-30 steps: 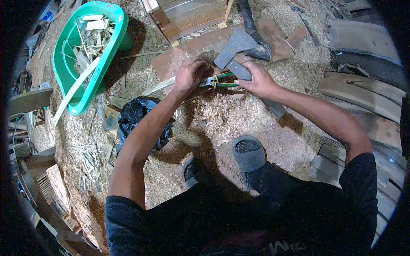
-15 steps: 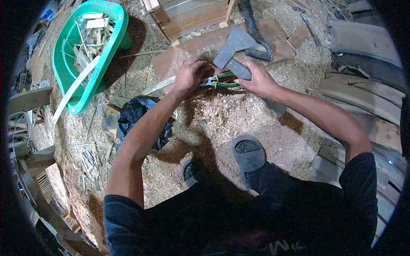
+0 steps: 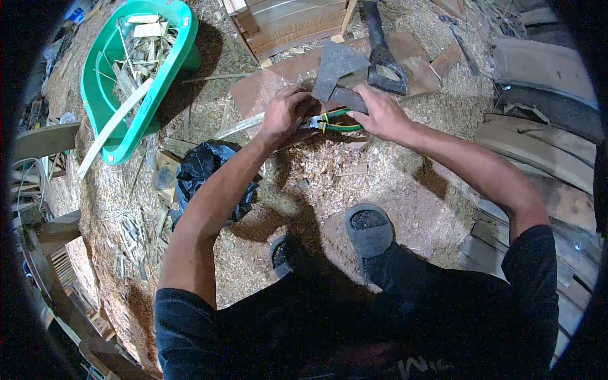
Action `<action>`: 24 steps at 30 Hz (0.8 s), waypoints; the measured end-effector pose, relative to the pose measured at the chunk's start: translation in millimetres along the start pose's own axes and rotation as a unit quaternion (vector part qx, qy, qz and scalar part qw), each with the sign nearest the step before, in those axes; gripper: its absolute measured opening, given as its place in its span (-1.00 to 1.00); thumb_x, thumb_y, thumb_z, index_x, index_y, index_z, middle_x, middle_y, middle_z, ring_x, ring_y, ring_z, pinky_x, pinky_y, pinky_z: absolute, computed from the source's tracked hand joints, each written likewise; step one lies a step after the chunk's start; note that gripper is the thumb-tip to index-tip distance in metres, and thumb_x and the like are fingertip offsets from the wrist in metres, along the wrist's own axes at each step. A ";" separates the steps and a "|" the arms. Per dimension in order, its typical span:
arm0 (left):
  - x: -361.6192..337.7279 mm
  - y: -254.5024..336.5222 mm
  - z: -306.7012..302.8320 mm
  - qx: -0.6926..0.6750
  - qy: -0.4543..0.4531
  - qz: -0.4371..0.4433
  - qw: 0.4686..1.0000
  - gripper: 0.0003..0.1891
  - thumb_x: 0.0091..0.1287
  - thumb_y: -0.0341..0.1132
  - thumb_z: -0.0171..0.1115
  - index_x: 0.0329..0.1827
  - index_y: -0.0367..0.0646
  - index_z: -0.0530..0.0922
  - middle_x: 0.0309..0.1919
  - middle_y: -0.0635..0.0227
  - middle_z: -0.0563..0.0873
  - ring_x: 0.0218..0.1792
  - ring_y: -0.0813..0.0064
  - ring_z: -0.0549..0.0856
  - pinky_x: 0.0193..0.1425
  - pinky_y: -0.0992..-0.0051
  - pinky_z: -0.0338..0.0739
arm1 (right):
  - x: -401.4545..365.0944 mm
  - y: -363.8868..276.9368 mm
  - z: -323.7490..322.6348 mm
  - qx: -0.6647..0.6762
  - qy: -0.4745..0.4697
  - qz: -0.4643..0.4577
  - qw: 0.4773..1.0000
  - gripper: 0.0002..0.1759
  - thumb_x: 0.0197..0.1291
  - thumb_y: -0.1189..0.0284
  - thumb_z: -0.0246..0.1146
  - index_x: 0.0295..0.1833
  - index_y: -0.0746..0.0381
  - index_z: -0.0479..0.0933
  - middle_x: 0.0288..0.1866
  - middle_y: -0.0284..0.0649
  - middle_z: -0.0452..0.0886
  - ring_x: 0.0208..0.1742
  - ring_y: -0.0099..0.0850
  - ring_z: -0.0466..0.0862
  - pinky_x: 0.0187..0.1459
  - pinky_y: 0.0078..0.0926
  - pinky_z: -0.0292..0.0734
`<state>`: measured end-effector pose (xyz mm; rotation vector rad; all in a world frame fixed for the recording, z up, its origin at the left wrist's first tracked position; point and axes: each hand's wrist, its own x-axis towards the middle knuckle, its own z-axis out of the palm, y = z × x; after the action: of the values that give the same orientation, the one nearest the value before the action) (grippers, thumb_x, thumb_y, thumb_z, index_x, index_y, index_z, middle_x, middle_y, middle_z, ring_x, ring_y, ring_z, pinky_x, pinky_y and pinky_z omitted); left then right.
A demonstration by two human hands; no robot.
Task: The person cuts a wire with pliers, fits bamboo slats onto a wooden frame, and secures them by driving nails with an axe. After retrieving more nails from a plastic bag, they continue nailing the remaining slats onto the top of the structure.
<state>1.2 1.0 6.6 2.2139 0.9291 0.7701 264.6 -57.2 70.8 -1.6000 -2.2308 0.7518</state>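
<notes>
My right hand (image 3: 382, 114) is wrapped round the thick dark handle of a hatchet (image 3: 339, 66), whose wide grey blade points up and away. My left hand (image 3: 285, 114) is closed, its fingers curled near the hatchet's lower edge. I cannot tell what is in those fingers. A pale wood strip (image 3: 239, 125) runs up to the left wrist from the left. Between the two hands lie pliers (image 3: 342, 120) with green and yellow handles, their jaws toward the left hand and their handle ends by the right fingers.
A brown board (image 3: 253, 95) lies beneath the hands. Beyond it are a wooden box (image 3: 294, 28) and a black D-shaped tool handle (image 3: 387, 79). A green tub (image 3: 126, 142) of wood scraps stands left, near a black plastic bag (image 3: 201, 171). Curved planks (image 3: 538, 142) are stacked right.
The hatchet has shifted left and its blade has turned, with the right hand moving slightly left and up. The left hand stays curled in nearly the same place. The view has shifted a little.
</notes>
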 end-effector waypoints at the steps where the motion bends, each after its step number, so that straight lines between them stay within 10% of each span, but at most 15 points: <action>1: 0.2 0.6 -1.3 -0.003 -0.004 -0.004 1.000 -0.78 0.24 -0.41 0.31 -0.07 -0.24 0.68 -0.03 0.12 0.71 0.03 0.01 0.67 0.17 0.18 0.54 | 1.9 -1.7 -1.4 -0.008 -0.006 0.008 1.000 -0.54 0.25 0.34 0.35 0.11 0.33 0.36 -0.07 0.19 0.59 -0.02 0.17 0.63 -0.03 0.02 0.50; 14: -4.2 -4.7 -4.8 -0.024 -0.028 -0.012 0.999 -0.55 -0.06 -0.51 0.21 -0.01 -0.30 0.67 0.01 -0.05 0.66 0.09 -0.09 0.63 0.29 0.20 0.49 | 11.9 2.5 -5.5 -0.099 0.002 -0.086 0.991 -0.49 0.34 0.30 0.23 0.31 0.30 0.35 0.22 0.04 0.57 0.16 0.07 0.62 0.13 -0.05 0.59; 24: -0.8 5.1 -4.0 -0.002 0.014 -0.017 1.000 -0.80 0.24 -0.37 0.33 -0.11 -0.23 0.72 -0.09 0.14 0.73 -0.03 0.06 0.70 0.15 0.22 0.55 | 15.4 -0.2 -18.0 -0.110 -0.044 -0.070 0.990 -0.46 0.24 0.47 0.28 0.31 0.31 0.36 0.20 0.11 0.57 0.16 0.07 0.63 0.17 -0.09 0.59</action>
<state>0.0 -1.2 12.6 2.1837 0.9742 0.7883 268.6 -38.5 84.7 -1.5086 -2.5358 0.5631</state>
